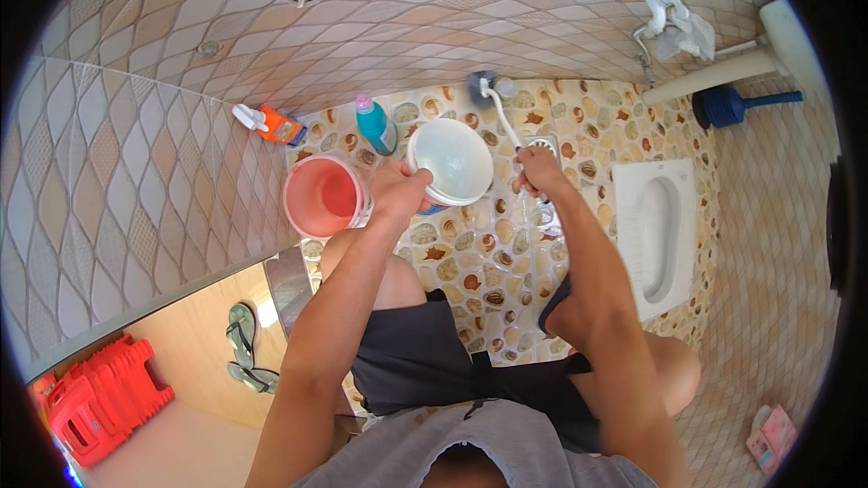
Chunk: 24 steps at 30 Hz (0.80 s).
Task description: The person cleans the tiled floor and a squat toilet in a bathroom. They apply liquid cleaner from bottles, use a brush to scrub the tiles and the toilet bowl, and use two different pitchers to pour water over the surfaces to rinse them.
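My left hand (400, 190) grips the rim of a white plastic bucket (453, 159), its thumb over the edge. The bucket tilts a little and its inside looks pale; I cannot tell how much liquid it holds. My right hand (541, 173) is closed around the handle of a white toilet brush (500, 112). The brush's dark round bristle head (481, 89) is at the foot of the tiled wall. Just beyond my right hand, a metal floor drain (542, 144) is partly covered by it. A pink bucket (320, 196) stands to the left of my left hand.
Near the wall stand a teal bottle (376, 127) and an orange spray bottle (274, 127). A white squat toilet (656, 237) is set in the floor at right. A blue plunger (729, 107) lies by a pipe below the tap (656, 10). Flip-flops (242, 332) lie beyond the doorway.
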Available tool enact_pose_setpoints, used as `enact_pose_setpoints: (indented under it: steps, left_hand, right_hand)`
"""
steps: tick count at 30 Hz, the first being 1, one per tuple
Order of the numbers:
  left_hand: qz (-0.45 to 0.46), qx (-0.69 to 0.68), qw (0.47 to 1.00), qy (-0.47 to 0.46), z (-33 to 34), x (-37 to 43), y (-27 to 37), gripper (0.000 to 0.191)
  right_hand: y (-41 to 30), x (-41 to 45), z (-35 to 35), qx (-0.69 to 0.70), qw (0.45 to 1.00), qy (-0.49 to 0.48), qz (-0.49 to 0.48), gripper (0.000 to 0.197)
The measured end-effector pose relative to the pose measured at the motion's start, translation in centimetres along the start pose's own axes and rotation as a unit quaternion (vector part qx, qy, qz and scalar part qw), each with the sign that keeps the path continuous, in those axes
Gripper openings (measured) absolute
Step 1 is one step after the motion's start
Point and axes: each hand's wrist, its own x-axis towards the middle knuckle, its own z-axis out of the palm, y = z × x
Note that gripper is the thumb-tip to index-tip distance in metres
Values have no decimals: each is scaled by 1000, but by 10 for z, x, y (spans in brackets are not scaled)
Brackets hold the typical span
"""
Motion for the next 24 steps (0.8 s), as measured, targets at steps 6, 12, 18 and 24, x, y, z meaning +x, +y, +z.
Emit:
enact_pose_setpoints:
  steps: [6, 12, 18, 24]
  left_hand:
    - [-17, 60, 997, -38, -7, -7, 4, 14]
    - [8, 72, 995, -63, -6, 2, -3, 14]
    - [19, 51, 998, -42, 6, 2, 4, 16]
    - [25, 79, 996, -42, 3, 0, -1, 18]
  right_hand:
    - [-60, -11, -15, -443, 884, 37, -142, 25]
    - [-148, 26, -4, -575, 792, 38, -202, 22]
    - [-165, 14, -44, -609, 776, 16, -163, 23]
    - [-159, 11, -80, -562, 823, 11, -74, 24]
